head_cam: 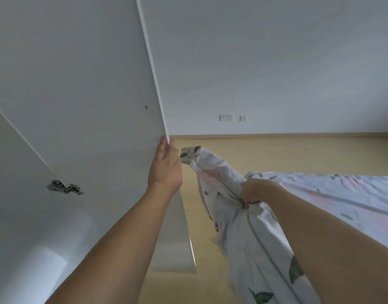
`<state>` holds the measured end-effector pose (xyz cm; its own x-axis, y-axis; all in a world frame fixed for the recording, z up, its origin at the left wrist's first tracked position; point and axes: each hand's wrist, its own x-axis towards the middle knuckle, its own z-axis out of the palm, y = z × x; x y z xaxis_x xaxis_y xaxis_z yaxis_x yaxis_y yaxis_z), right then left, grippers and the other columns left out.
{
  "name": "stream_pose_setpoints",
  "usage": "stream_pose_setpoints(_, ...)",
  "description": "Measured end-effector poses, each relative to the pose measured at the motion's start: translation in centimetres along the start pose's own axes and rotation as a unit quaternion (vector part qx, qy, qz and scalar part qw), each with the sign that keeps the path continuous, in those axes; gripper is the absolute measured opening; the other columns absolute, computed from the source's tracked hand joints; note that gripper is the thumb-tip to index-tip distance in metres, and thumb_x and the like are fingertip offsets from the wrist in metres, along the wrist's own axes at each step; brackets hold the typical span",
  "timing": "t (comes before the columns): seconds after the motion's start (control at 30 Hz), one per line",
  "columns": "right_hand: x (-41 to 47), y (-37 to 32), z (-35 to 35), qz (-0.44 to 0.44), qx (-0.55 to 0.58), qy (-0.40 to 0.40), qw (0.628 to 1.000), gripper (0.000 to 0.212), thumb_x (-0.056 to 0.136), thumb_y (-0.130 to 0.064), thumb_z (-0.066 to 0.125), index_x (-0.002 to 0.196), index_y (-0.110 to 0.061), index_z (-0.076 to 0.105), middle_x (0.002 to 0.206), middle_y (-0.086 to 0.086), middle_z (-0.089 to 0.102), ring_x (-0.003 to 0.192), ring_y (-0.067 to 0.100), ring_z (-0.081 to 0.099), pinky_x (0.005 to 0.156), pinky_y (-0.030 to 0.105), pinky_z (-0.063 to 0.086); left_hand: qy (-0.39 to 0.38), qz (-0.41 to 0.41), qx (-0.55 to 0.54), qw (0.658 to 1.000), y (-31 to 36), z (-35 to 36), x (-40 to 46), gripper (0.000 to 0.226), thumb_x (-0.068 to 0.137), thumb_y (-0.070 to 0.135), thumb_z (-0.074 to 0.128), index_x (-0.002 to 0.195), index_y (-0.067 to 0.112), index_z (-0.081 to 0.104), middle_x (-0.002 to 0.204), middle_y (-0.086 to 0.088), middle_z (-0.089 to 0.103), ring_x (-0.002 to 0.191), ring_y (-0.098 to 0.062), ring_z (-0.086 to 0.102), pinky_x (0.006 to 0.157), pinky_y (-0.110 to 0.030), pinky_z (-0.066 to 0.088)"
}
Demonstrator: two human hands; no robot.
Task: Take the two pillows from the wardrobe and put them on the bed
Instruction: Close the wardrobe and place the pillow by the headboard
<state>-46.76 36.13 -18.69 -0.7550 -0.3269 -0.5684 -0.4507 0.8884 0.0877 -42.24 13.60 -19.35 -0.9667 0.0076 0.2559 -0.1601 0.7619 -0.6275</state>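
Observation:
A white wardrobe door (83, 88) stands open on the left, its inner face towards me. My left hand (166, 165) grips the door's outer edge near its lower corner. My right hand (253, 191) is closed on a white pillow (228, 216) printed with green leaves and pink patches; the pillow hangs bunched from the grip, one corner pointing up towards the left hand. The bed (342, 194), under a sheet of the same print, lies at the right, just behind the pillow. Whether a second pillow is there I cannot see.
A metal hinge (65, 187) sits on the door's inner face at the left. Light wooden floor (276, 154) runs to a white wall with sockets (232, 117). A lower white door or panel edge (179, 238) stands beneath my left forearm.

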Motion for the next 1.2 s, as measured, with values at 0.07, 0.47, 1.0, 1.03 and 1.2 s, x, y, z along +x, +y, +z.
stream_pose_setpoints(0.07, 1.0, -0.9, -0.2, -0.015, -0.011, -0.002, 1.000, 0.040, 0.095, -0.021, 0.053, 0.129, 0.000, 0.052, 0.131, 0.016, 0.055, 0.110, 0.027, 0.057, 0.094, 0.031, 0.044, 0.022, 0.008, 0.004, 1.000, 0.1, 0.4, -0.9, 0.050, 0.092, 0.016, 0.027, 0.135, 0.003, 0.049, 0.146, -0.016, 0.043, 0.146, -0.034, 0.015, 0.108, -0.059, -0.025)
stream_pose_setpoints(0.47, -1.7, -7.7, 1.7, -0.065, -0.094, -0.047, 0.992, 0.028, 0.085, -0.025, 0.066, 0.106, -0.007, 0.065, 0.091, 0.007, 0.065, 0.059, 0.017, 0.049, 0.073, 0.029, 0.041, 0.215, 0.033, -0.063, 0.974, -1.6, 1.7, -12.8, 0.025, 0.088, 0.009, 0.040, 0.086, 0.007, 0.065, 0.105, -0.010, 0.065, 0.132, -0.029, 0.041, 0.119, -0.059, 0.008)
stream_pose_setpoints(1.0, -8.5, -18.5, 7.3, -0.174, -0.129, -0.136, 0.967, 0.035, 0.094, -0.008, 0.054, 0.128, 0.001, 0.052, 0.125, 0.019, 0.058, 0.095, 0.020, 0.049, 0.080, 0.030, 0.047, 0.026, -0.121, -0.040, 0.991, -8.0, 0.7, -30.5, 0.042, 0.085, 0.027, 0.059, 0.123, 0.009, 0.058, 0.153, -0.010, 0.034, 0.149, -0.020, -0.014, 0.114, -0.059, -0.019)
stream_pose_setpoints(1.03, -8.9, -18.9, 7.1, -0.189, -0.094, -0.141, 0.967, 0.040, 0.090, -0.001, 0.056, 0.129, 0.003, 0.051, 0.133, 0.020, 0.054, 0.098, 0.021, 0.050, 0.076, 0.026, 0.050, 0.008, -0.133, -0.028, 0.991, -8.4, 0.9, -31.3, 0.048, 0.088, 0.030, 0.051, 0.131, 0.009, 0.055, 0.156, -0.009, 0.030, 0.149, -0.021, -0.015, 0.114, -0.059, -0.019)
stream_pose_setpoints(1.2, -9.8, -23.1, 8.4, -0.196, -0.238, -0.094, 0.947, 0.054, 0.095, -0.024, 0.056, 0.138, 0.006, 0.041, 0.142, 0.019, 0.046, 0.128, 0.030, 0.047, 0.100, 0.033, 0.042, -0.092, -0.236, 0.032, 0.967, -11.5, 1.6, -35.9, 0.069, 0.091, 0.040, 0.036, 0.152, 0.010, 0.024, 0.162, -0.012, 0.004, 0.148, -0.029, -0.015, 0.111, -0.060, -0.022)
